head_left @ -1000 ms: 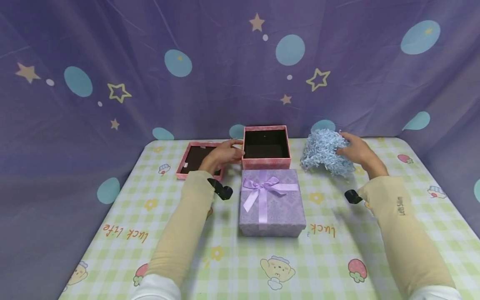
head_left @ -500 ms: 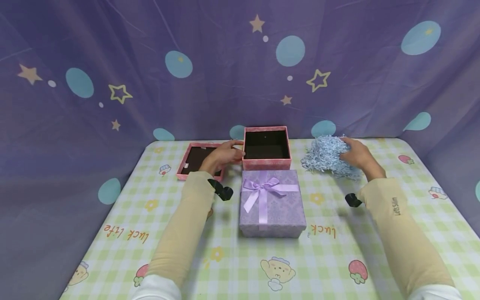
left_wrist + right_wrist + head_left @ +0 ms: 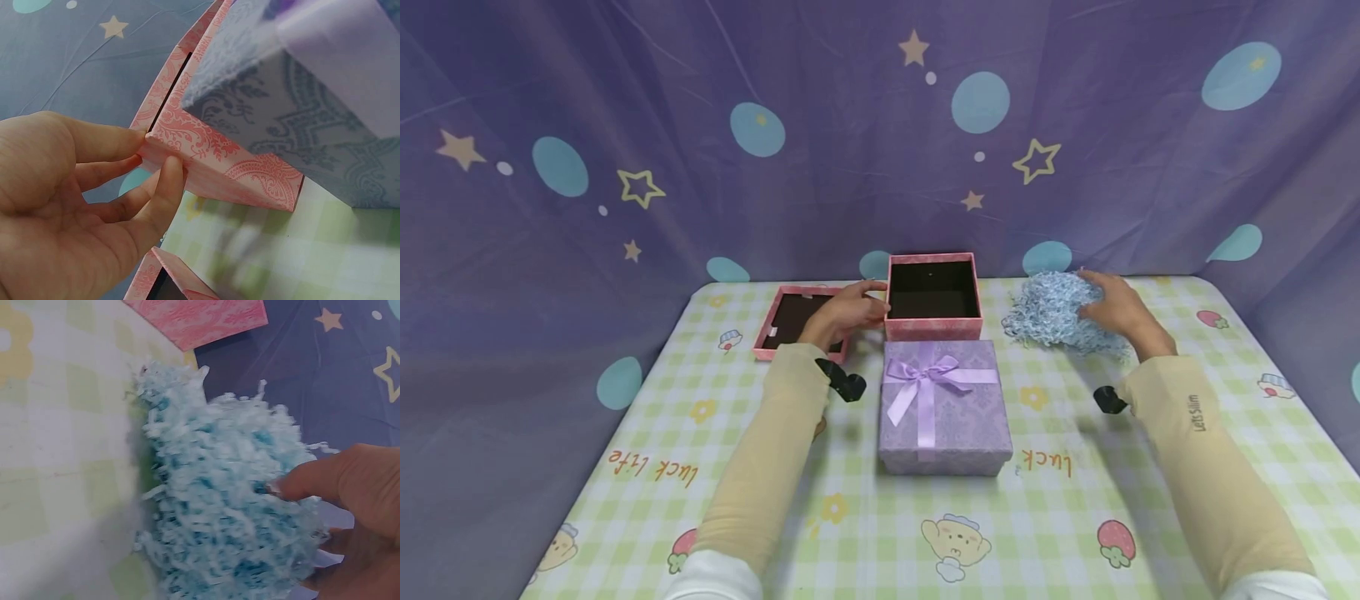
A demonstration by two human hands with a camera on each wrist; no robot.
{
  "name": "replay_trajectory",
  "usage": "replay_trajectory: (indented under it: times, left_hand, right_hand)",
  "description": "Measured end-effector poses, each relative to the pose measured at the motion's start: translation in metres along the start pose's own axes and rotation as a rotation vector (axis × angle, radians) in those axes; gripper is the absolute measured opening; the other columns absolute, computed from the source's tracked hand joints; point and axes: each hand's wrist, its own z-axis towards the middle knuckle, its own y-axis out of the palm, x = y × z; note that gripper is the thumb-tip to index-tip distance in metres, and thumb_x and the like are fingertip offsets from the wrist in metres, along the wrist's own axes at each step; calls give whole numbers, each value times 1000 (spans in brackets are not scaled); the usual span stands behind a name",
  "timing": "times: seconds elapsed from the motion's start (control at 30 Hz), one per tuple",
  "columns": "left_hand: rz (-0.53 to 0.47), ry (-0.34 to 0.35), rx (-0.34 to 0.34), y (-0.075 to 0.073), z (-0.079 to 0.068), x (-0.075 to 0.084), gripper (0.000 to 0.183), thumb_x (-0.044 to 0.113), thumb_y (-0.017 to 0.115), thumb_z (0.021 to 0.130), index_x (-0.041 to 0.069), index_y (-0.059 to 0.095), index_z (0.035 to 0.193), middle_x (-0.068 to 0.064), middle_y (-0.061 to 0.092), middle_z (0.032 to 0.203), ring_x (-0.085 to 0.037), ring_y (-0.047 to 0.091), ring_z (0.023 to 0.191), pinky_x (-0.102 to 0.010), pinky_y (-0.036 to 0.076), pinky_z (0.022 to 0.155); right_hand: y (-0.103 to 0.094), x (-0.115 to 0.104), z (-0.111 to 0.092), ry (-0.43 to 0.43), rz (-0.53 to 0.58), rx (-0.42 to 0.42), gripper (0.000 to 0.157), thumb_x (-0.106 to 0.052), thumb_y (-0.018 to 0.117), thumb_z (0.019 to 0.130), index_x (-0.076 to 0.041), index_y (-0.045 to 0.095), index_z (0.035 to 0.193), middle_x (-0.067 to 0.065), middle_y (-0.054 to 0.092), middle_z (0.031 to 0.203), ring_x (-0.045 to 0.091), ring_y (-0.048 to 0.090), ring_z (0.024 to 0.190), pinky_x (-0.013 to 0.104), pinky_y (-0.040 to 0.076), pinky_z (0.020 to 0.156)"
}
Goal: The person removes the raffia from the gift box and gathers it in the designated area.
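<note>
My left hand (image 3: pixel 854 305) touches the left wall of a pink patterned box (image 3: pixel 934 327) with a dark inside. In the left wrist view, its fingertips lie at the corner of the pink box (image 3: pixel 219 147). My right hand (image 3: pixel 1122 310) grips the right side of a fluffy heap of pale blue shredded paper (image 3: pixel 1051 308). Seen from the right wrist, the thumb presses into the shredded paper (image 3: pixel 219 494), with other fingers partly hidden behind it. A closed lilac gift box (image 3: pixel 943 417) with a ribbon bow stands just in front of the pink box.
A pink lid (image 3: pixel 793 321), dark side up, lies left of the pink box, partly behind my left hand. The table (image 3: pixel 745 500) wears a green checked cloth. A purple curtain (image 3: pixel 865 167) with stars and balloons stands along its back edge.
The blue shredded paper has sunk lower and flattened since a second ago, with my right hand still at its right side. My left hand and the boxes have stayed put.
</note>
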Motion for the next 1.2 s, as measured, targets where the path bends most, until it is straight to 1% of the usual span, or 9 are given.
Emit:
replay_trajectory:
  times: [0.1, 0.27, 0.43, 0.53, 0.67, 0.83, 0.97, 1.07, 1.2]
  left_hand:
    - [-1, -2, 0, 0, 0, 0, 55, 2, 50, 96, 5, 30, 147, -27, 44, 138, -38, 45, 129, -45, 41, 107]
    - [6, -3, 6, 1, -2, 0, 53, 2, 50, 97, 3, 31, 146, -28, 42, 139, -39, 45, 130, -46, 39, 108]
    - [135, -7, 57, 3, -10, 5, 50, 12, 50, 99, 1, 33, 144, -25, 44, 136, -39, 49, 125, -45, 43, 105]
    - [218, 1, 100, 3, -16, 8, 48, 18, 47, 100, -1, 35, 142, -27, 45, 135, -40, 51, 123, -43, 46, 102]
    - [280, -2, 136, 1, -26, 9, 44, 22, 48, 99, -3, 41, 136, -27, 48, 131, -39, 53, 121, -40, 49, 99]
    - [331, -9, 100, 1, -39, 7, 42, 26, 50, 99, -2, 46, 131, -24, 51, 129, -36, 55, 118, -38, 51, 96]
    - [288, -8, 40, 4, -47, 2, 40, 23, 50, 99, -2, 47, 130, -24, 51, 131, -38, 53, 120, -41, 49, 98]
    - [254, -12, 20, 8, -49, -4, 40, 24, 52, 98, 0, 48, 130, -24, 52, 130, -38, 53, 120, -42, 49, 99]
    - [248, -1, -4, 11, -53, -12, 41, 26, 55, 98, -1, 49, 129, -23, 55, 125, -38, 56, 117, -41, 50, 97]
  right_hand:
    - [-4, -3, -2, 3, 2, -2, 74, -11, 57, 90, -2, 17, 151, 36, 9, 151, 56, 10, 136, 71, 17, 107]
    - [-10, -11, -6, -31, 5, 23, 74, -14, 58, 92, -1, 16, 151, 37, 11, 150, 57, 12, 135, 71, 17, 106]
    - [-15, -22, -12, -55, 19, 61, 72, -18, 56, 95, -2, 15, 152, 35, 14, 151, 55, 13, 136, 69, 18, 107]
    - [-15, -31, -17, -66, 41, 102, 69, -18, 55, 95, -2, 18, 151, 34, 17, 151, 53, 16, 137, 68, 20, 107]
    - [-13, -43, -24, -96, 75, 150, 67, -16, 57, 94, -1, 24, 150, 32, 23, 149, 51, 19, 137, 67, 21, 108]
    - [-7, -56, -33, -164, 81, 152, 62, -14, 58, 94, 1, 30, 147, 31, 32, 145, 49, 31, 131, 63, 30, 104]
    - [1, -64, -41, -202, 78, 104, 59, -16, 57, 95, -1, 32, 146, 30, 36, 142, 47, 40, 126, 60, 38, 101]
    - [9, -69, -46, -246, 81, 66, 57, -16, 58, 95, 1, 34, 144, 30, 42, 137, 46, 47, 121, 57, 42, 98]
    - [22, -74, -52, -313, 75, 27, 55, -16, 59, 94, 4, 38, 142, 29, 49, 132, 45, 53, 115, 55, 46, 94]
